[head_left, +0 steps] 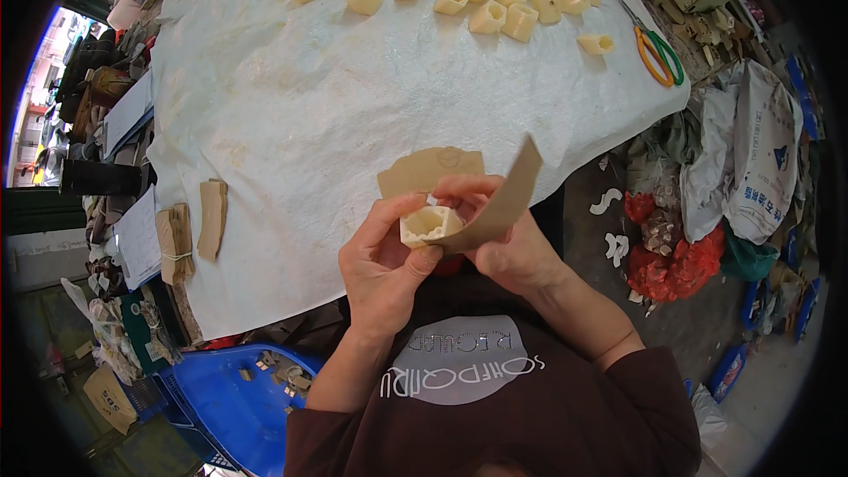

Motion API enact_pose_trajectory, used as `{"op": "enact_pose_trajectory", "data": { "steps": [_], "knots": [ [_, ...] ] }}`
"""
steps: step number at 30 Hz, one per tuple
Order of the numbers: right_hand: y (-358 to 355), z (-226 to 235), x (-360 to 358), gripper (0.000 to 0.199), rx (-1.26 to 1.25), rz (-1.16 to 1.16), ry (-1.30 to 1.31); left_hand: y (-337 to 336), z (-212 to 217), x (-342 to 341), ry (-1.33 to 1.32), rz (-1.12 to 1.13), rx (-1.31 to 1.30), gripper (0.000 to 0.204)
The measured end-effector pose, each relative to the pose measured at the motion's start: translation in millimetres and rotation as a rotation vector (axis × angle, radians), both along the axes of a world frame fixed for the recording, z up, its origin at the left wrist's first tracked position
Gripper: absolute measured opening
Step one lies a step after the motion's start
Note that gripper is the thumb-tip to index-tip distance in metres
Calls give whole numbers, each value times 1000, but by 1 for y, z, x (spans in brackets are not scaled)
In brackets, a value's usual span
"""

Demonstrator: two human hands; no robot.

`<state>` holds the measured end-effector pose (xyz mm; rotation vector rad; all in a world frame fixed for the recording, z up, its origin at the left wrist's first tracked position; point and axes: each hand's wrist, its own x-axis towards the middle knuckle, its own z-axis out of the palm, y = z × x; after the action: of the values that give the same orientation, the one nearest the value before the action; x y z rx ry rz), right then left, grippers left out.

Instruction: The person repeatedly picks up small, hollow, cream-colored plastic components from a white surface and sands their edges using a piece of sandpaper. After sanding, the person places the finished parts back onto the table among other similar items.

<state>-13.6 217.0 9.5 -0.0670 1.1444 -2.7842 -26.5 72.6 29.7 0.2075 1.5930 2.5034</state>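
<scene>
My left hand [382, 258] grips a small cream hollow block [427, 224] at the table's near edge. My right hand [505, 246] holds a tan paper strip [505, 203] that curls around the block and sticks up at the right. Another part of the tan paper [427, 169] shows behind my fingers. Both hands touch the block and paper together. Several finished cream blocks [488, 0] lie across the far side of the white-covered table [353, 106].
Two bundles of tan paper strips [193, 228] lie at the table's left edge. Scissors with orange and green handles [658, 53] rest at the far right. A blue bin [221, 397] stands below left. Bags and red netting [689, 256] crowd the floor at right.
</scene>
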Motion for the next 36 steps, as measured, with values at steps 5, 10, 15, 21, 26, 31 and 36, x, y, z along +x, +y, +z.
{"op": "enact_pose_trajectory", "data": {
  "steps": [5,10,15,21,26,31,36],
  "knots": [
    [11,5,-2,23,145,-43,9,-12,-5,3,-22,-83,-80,42],
    [10,3,1,26,239,-44,-23,-15,-7,2,15,-185,-77,42],
    [11,-2,2,28,282,-6,0,-14,-6,2,49,-208,-104,40],
    [10,-3,-2,31,213,59,1,-13,-20,-6,232,-169,-279,50],
    [11,2,-3,27,119,50,75,7,0,-3,233,-20,-212,67],
    [12,1,-3,20,274,-87,167,5,-10,1,139,19,-217,52],
    [17,4,-3,18,395,-101,164,-5,2,-1,134,-85,-319,44]
  ]
}}
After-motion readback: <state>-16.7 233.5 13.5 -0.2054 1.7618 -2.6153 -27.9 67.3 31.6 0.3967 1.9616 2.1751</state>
